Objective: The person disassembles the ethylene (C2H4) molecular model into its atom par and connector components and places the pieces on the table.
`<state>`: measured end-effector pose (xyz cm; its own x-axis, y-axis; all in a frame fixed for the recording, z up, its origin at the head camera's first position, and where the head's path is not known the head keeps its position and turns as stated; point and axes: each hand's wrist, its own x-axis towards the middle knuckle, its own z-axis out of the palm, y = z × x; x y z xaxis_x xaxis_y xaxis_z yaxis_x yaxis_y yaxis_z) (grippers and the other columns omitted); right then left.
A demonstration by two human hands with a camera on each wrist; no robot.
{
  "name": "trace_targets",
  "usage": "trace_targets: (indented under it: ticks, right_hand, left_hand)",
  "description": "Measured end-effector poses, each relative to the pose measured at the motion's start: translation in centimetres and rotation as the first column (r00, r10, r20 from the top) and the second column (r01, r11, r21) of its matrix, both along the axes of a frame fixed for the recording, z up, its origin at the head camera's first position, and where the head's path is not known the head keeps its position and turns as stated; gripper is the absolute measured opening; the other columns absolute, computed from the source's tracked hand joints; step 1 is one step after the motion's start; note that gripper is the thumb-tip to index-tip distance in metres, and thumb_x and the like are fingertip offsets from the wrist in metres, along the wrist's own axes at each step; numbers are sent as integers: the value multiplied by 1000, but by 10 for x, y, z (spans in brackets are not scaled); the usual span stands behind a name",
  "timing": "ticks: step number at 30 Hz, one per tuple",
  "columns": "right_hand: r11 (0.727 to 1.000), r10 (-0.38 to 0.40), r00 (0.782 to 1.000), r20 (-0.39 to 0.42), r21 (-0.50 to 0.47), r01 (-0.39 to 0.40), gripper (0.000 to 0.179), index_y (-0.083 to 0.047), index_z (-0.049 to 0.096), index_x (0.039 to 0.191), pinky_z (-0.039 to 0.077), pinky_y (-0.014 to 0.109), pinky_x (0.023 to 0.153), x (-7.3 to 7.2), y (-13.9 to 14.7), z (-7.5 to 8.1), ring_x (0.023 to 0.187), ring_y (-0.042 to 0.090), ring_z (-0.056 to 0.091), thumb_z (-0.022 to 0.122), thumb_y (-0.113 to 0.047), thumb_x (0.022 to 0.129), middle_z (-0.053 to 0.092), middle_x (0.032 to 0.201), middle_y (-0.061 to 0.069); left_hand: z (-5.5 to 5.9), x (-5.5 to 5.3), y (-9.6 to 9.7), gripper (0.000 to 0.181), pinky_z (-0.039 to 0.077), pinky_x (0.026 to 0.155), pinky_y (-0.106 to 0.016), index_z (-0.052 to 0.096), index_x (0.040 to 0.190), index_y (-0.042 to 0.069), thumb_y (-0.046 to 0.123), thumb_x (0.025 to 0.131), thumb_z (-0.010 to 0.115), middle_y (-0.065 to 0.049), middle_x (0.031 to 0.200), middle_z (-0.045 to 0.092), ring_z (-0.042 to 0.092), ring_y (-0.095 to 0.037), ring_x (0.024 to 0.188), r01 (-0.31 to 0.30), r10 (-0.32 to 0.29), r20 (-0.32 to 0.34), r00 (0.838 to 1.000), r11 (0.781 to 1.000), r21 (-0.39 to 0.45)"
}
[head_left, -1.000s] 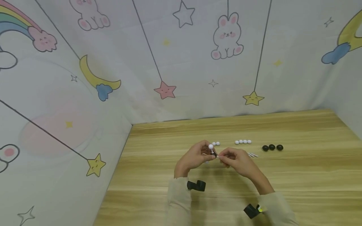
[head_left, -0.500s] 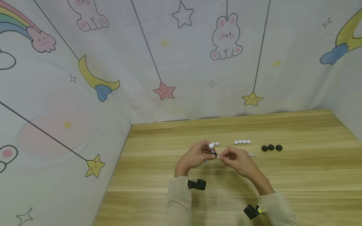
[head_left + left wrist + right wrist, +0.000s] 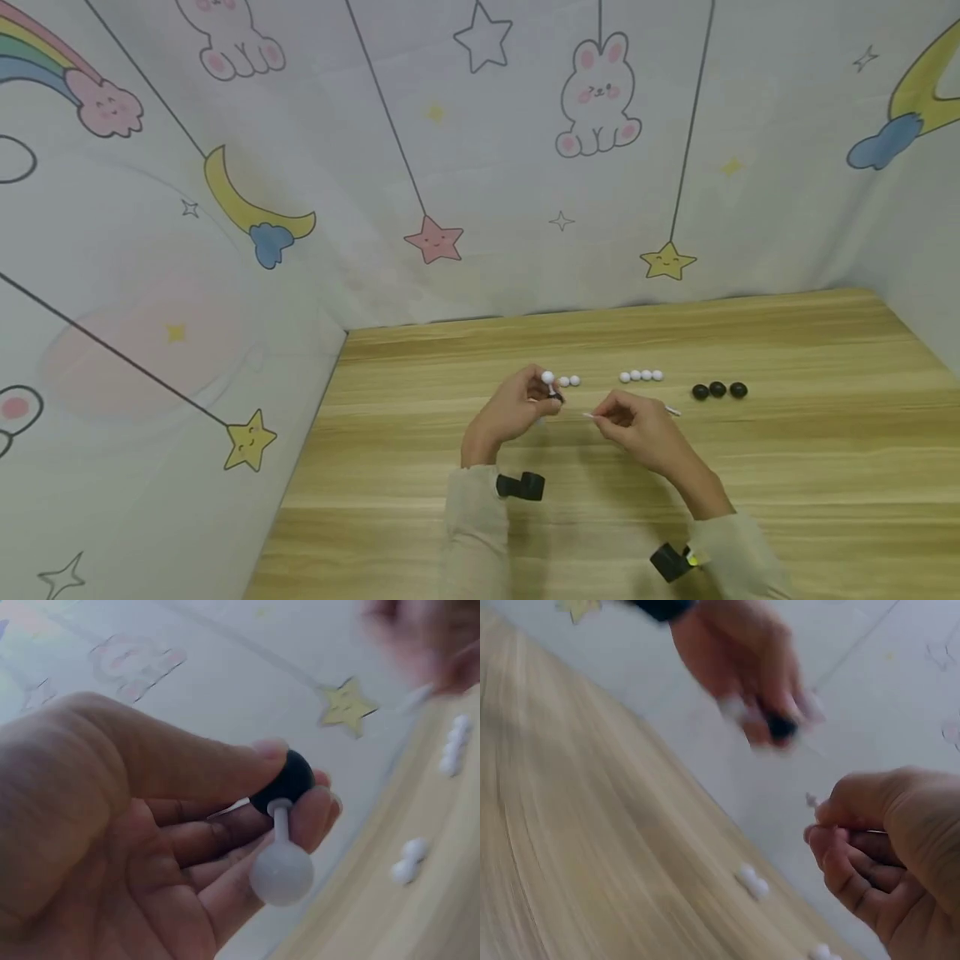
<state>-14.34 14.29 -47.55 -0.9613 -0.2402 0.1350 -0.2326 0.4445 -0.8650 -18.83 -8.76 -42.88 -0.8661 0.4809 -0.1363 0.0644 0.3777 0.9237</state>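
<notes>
In the left wrist view, my left hand (image 3: 112, 795) pinches a black ball (image 3: 294, 778) between thumb and fingers. A short white peg (image 3: 281, 825) joins that ball to a white ball (image 3: 282, 874), forming a piece like a molecular model. On its far side, another pale part (image 3: 810, 705) shows blurred in the right wrist view. My right hand (image 3: 636, 425) pinches a small white connector peg (image 3: 588, 415) by one end, its tip pointing at the left hand. A gap separates this peg from the black ball.
Behind the hands, two white balls (image 3: 570, 381) lie on the wooden table (image 3: 405, 517). Further right come a row of several white balls (image 3: 641, 376) and three black balls (image 3: 717, 389). White pegs (image 3: 673, 410) lie partly hidden behind the right hand. Printed fabric walls (image 3: 510, 250) border the table.
Earlier the peg's tip met the black ball between both hands. Now the left hand has drawn away left and slightly up with the ball piece, while the right hand still holds its peg.
</notes>
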Motion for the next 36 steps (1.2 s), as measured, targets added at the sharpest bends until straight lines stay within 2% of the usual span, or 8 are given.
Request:
trace_targets:
  ticks: [4, 7, 12, 18, 25, 32, 36]
  right_hand:
    - [989, -143, 987, 70, 59, 139, 11, -6, 66, 95, 50, 23, 61, -1, 18, -8, 75, 9, 63, 64, -16, 92, 68, 87, 8]
    - [967, -236, 971, 44, 108, 230, 11, -4, 66, 96, 50, 24, 61, -3, 24, -14, 76, 14, 65, 64, -14, 91, 69, 88, 10]
    - [934, -310, 950, 27, 196, 299, 13, 0, 64, 94, 50, 28, 63, -4, 21, -24, 77, 22, 65, 63, -12, 89, 69, 87, 14]
    - [901, -337, 941, 6, 291, 321, 11, 0, 64, 89, 50, 36, 66, 0, 16, -33, 77, 24, 64, 64, -11, 88, 69, 84, 14]
    - [884, -343, 939, -26, 330, 332, 10, 1, 62, 88, 51, 40, 68, 2, 16, -38, 77, 27, 63, 63, -8, 88, 67, 84, 16]
    - [876, -352, 936, -19, 346, 336, 9, 2, 60, 89, 50, 42, 69, 1, 17, -41, 76, 27, 62, 62, -6, 85, 66, 83, 15]
    - [871, -357, 934, -30, 350, 344, 10, 2, 60, 90, 50, 43, 69, 0, 16, -42, 76, 27, 62, 62, -6, 84, 66, 82, 15]
  left_hand:
    - [7, -4, -20, 18, 50, 76, -37, 57, 109, 6, 12, 93, 62, -7, 105, 64, 61, -17, 94, -110, 106, -57, 993, 992, -55]
    - [11, -4, -24, 20, 51, 78, -38, 58, 111, 8, 16, 93, 62, -6, 108, 64, 62, -19, 97, -102, 98, -65, 993, 992, -69]
    - [6, -2, -17, 27, 51, 81, -32, 54, 113, 8, 19, 91, 66, -7, 109, 64, 62, -17, 99, -81, 78, -47, 996, 995, -63]
    - [4, 0, -16, 24, 52, 79, -34, 55, 108, 9, 20, 90, 67, -6, 108, 65, 63, -19, 98, -111, 105, -76, 991, 991, -75]
    - [2, 0, -14, 23, 52, 80, -33, 61, 110, 11, 25, 92, 65, -4, 105, 66, 64, -16, 93, -88, 81, -96, 992, 994, -68]
    - [2, 2, -11, 24, 52, 88, -46, 65, 112, 6, 20, 93, 64, -9, 100, 67, 68, -31, 93, -71, 69, -71, 995, 997, -26]
    - [1, 1, -11, 25, 52, 86, -45, 63, 111, 4, 20, 92, 65, -7, 99, 67, 68, -21, 87, -72, 69, -82, 994, 997, -28]
